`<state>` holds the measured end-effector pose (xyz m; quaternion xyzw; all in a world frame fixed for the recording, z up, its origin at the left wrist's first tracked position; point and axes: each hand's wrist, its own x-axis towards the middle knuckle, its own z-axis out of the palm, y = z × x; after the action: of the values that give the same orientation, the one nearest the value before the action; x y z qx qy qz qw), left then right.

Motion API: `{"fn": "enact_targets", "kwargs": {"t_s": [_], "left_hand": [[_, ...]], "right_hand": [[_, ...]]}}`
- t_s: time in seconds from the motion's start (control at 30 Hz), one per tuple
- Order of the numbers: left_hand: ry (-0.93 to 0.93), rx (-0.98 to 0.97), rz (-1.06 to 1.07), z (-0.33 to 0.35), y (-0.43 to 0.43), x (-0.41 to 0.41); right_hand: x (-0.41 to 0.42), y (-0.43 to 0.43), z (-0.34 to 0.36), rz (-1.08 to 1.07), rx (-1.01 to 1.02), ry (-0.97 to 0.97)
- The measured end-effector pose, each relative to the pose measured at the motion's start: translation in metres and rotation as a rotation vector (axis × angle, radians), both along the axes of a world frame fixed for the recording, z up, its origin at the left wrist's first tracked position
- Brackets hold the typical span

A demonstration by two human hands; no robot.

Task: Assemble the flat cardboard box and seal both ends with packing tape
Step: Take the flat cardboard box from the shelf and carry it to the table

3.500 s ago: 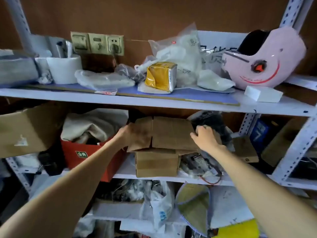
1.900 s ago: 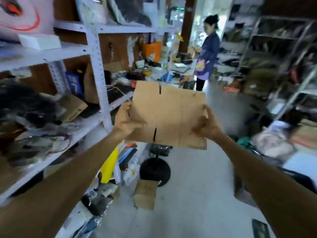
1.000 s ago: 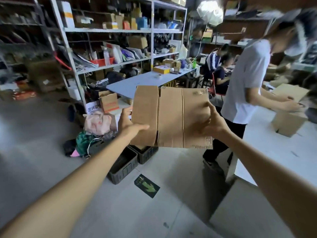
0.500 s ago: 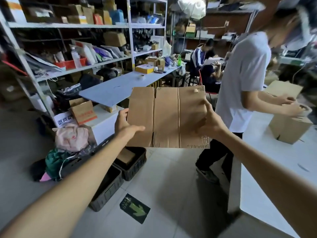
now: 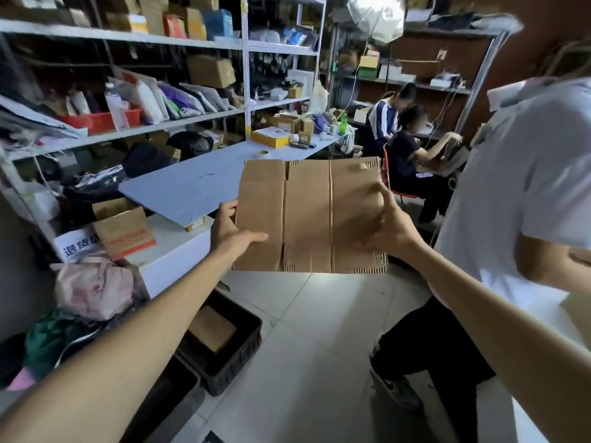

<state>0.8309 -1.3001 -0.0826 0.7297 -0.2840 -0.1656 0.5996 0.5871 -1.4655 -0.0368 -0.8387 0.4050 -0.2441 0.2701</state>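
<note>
We see two bare forearms reaching forward from the bottom corners, holding a flat cardboard box (image 5: 315,215) upright in the air at chest height, above a pale tiled floor. The left hand (image 5: 232,233) pinches the box's left edge: the thumb lies across the near face and the fingertips wrap behind, mostly hidden. The right hand (image 5: 388,225) grips the right side, but motion blur smears its fingers, so we cannot tell exactly how they lie. The hands are well apart, one on each side of the box. The box is folded flat, with creases running top to bottom and a short slit at its top edge; its far face is hidden from us.

Behind it stands a blue table (image 5: 192,183) with a tape roll (image 5: 263,153) near its far end, small and hard to make out. Cluttered shelves (image 5: 128,132) fill the left. A black crate (image 5: 230,346) sits on the floor below. At right, a person in a white shirt (image 5: 524,193) stands close by, cut off by the frame edge. Two seated people (image 5: 403,145) are partly hidden behind the box.
</note>
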Motion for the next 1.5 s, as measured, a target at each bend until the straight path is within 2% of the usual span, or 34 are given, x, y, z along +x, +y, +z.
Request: {"fn": "enact_targets", "kwargs": {"t_s": [0.27, 0.53, 0.9, 1.1, 1.5], "left_hand": [[0.054, 0.037, -0.024, 0.004, -0.158, 0.095], [0.078, 0.067, -0.042, -0.009, -0.317, 0.160], [0.040, 0.040, 0.068, 0.005, -0.527, 0.269], [0.049, 0.094, 0.188, -0.015, -0.601, 0.358], [0.016, 0.130, 0.436, -0.035, -0.701, 0.568]], "right_hand": [[0.090, -0.145, 0.022, -0.023, -0.045, 0.046], [0.160, -0.307, -0.005, -0.019, 0.036, 0.065], [0.295, -0.552, 0.003, 0.068, 0.022, 0.053], [0.404, -0.656, -0.015, 0.188, 0.093, 0.087], [0.667, -0.793, -0.041, 0.448, 0.008, 0.134]]}}
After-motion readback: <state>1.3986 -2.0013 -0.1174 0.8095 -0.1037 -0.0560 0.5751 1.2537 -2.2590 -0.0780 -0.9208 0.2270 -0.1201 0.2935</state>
